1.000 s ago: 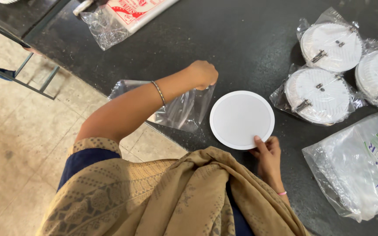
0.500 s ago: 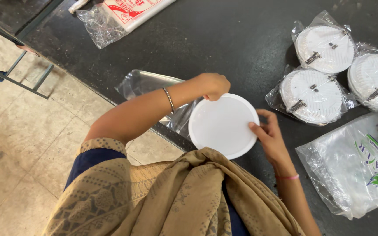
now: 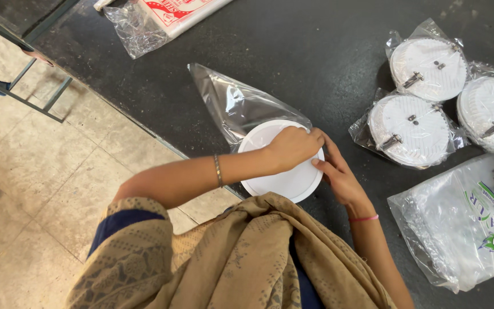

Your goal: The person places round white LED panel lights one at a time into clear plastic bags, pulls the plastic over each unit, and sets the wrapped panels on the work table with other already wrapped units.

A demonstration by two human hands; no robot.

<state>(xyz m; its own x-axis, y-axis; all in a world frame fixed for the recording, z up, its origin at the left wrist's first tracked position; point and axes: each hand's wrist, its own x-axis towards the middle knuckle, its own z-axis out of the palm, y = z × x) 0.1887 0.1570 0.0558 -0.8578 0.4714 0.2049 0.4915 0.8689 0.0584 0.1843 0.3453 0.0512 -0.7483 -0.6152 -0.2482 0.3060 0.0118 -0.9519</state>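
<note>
Disc point(image 3: 284, 180) at bag point(image 3: 241, 106) mouth, partly in, most still outside. Left hand point(image 3: 293, 147) curled over its top edge, right hand point(image 3: 335, 174) pinching rim. Three packed discs point(image 3: 410, 129) lie right.

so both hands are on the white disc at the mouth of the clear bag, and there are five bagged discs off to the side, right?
Not five. The head view shows three bagged discs to the side. The rest holds: left hand and right hand are on the white disc at the mouth of the clear bag.
</note>
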